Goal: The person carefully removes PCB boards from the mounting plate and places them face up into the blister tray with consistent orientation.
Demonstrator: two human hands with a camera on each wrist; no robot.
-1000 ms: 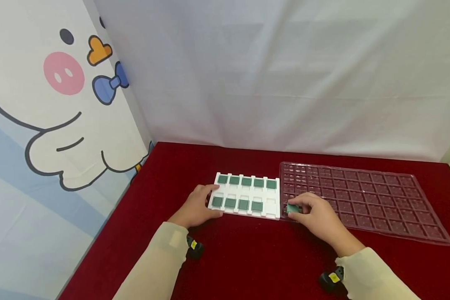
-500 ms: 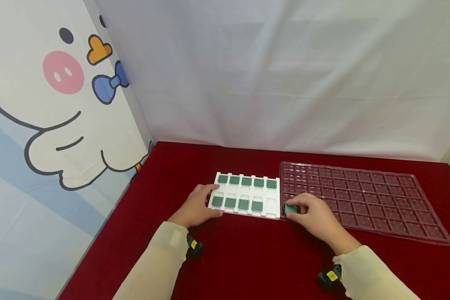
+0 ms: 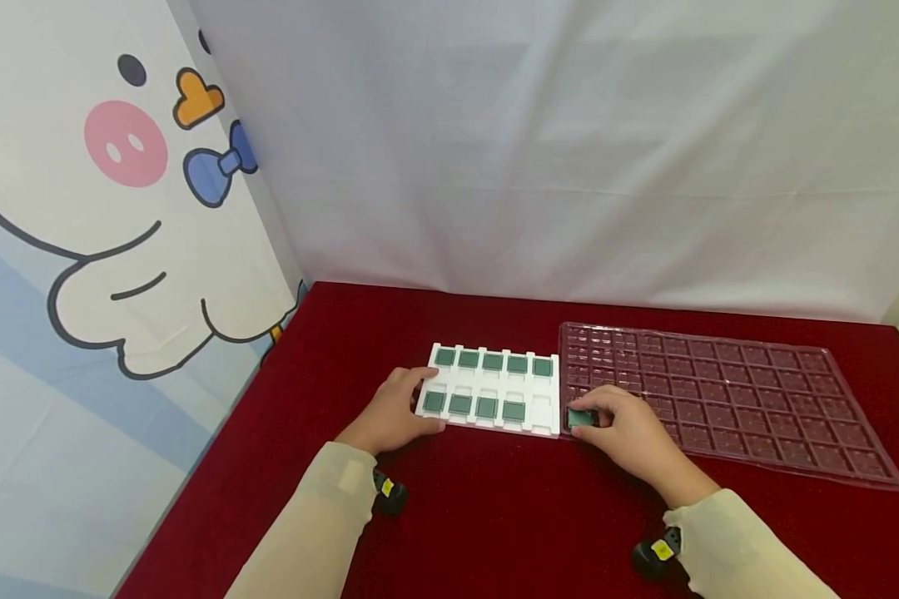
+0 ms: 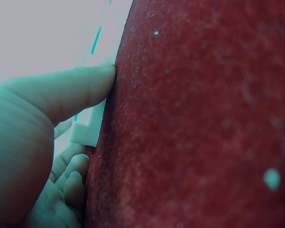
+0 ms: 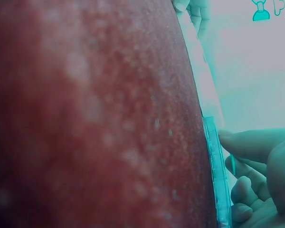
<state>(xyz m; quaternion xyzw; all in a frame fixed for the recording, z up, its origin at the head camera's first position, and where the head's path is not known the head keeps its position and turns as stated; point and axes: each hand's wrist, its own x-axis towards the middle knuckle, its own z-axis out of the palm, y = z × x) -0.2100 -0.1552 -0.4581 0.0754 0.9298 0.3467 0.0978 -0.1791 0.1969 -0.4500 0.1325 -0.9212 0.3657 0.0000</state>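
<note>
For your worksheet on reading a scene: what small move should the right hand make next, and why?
Probably carry the green chip left into the white tray's empty slot. The right hand pinches it at the clear tray's corner, and the left hand steadies the white tray.

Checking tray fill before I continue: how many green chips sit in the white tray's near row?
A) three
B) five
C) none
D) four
D: the white tray holds four green chips in its near row, with the rightmost pocket bare.
</note>
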